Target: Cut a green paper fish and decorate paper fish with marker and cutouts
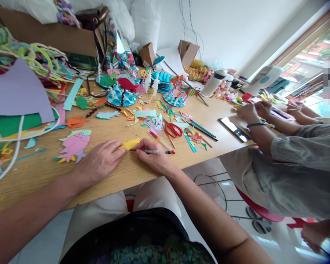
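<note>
A small yellow paper fish lies on the wooden table between my hands. My left hand rests flat on the table, its fingertips on the left end of the fish. In my right hand is a slim pen with a red end, its tip at the fish's lower edge. Left of my left hand is a pile of pink, purple and green paper fish. An orange fish and a light blue fish lie farther back.
Red-handled scissors, paper scraps and pencils lie right of centre. Behind them stand decorated blue discs and white glue bottles. A phone lies near a person's hands at the right. Purple paper fills the left.
</note>
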A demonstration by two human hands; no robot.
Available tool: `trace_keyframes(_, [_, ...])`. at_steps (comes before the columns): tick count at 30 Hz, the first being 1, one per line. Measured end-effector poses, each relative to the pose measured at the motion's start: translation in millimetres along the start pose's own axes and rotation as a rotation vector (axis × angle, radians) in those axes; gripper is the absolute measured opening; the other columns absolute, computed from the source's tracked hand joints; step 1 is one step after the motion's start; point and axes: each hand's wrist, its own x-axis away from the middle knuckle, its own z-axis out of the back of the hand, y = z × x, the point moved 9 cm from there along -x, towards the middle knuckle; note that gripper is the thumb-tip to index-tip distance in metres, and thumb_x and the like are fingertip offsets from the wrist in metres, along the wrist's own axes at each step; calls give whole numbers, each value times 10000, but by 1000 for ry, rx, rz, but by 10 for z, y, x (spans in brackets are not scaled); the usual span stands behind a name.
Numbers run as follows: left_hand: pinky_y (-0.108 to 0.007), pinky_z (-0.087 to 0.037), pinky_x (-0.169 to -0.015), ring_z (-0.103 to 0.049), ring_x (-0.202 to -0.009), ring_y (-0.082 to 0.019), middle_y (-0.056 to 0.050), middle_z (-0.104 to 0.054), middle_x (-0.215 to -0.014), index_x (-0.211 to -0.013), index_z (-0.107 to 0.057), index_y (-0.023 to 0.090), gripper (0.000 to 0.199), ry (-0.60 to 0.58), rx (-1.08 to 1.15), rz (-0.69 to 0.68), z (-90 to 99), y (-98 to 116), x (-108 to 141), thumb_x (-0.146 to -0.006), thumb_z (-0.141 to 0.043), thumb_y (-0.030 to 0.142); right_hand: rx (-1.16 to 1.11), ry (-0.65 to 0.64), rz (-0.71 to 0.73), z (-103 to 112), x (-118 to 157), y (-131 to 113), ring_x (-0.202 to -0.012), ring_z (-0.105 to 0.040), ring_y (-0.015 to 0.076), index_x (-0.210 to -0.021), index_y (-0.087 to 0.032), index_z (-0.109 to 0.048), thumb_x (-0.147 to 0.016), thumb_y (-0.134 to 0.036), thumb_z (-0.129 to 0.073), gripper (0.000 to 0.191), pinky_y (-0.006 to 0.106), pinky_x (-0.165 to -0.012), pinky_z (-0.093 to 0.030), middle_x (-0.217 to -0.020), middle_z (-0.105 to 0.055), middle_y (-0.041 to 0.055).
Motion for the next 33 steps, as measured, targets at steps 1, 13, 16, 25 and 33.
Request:
trace_keyframes(1, [-454,-517,-851,-577,-1001,-274,-142,-630,-1062,-1066,-626,158,334,-3,7,5,-2,-3,0,-940,-327,237,4,1,0,0,-2,0,-615,-495,103,-768,-177,-565,-769,-224,-522,64,229,-569,-360,-690,-574,-21])
trace_keyframes(13, [-457,-506,-872,-566,-1022,-271,-126,-623,-1082,-1078,-622,185,331,-12,27,32,-28,-37,23,-937,-328,239,14,11,-25,13,0,33,-577,-470,90,-751,-183,-559,-763,-209,-532,39,220,-542,-345,-653,-548,-38])
trace_keyframes(16, [-455,-514,-858,-571,-1007,-274,-139,-626,-1071,-1065,-626,165,346,0,1,3,-15,-13,15,-941,-311,236,6,19,-12,21,-3,28,-591,-475,94,-757,-185,-561,-767,-212,-526,46,221,-553,-350,-657,-552,-36])
trace_keyframes(25, [-449,-517,-852,-575,-995,-272,-139,-631,-1059,-1068,-631,163,353,-5,-9,-1,1,0,0,-944,-310,242,18,7,-1,11,-5,-6,-605,-494,106,-760,-177,-564,-765,-217,-518,61,235,-568,-361,-675,-562,-24])
trace_keyframes(33, [-430,-526,-831,-579,-984,-269,-146,-629,-1058,-1052,-637,142,348,18,-32,-28,12,16,1,-947,-317,231,10,24,-16,31,0,32,-581,-474,93,-752,-181,-562,-757,-226,-516,65,221,-547,-349,-649,-545,-36])
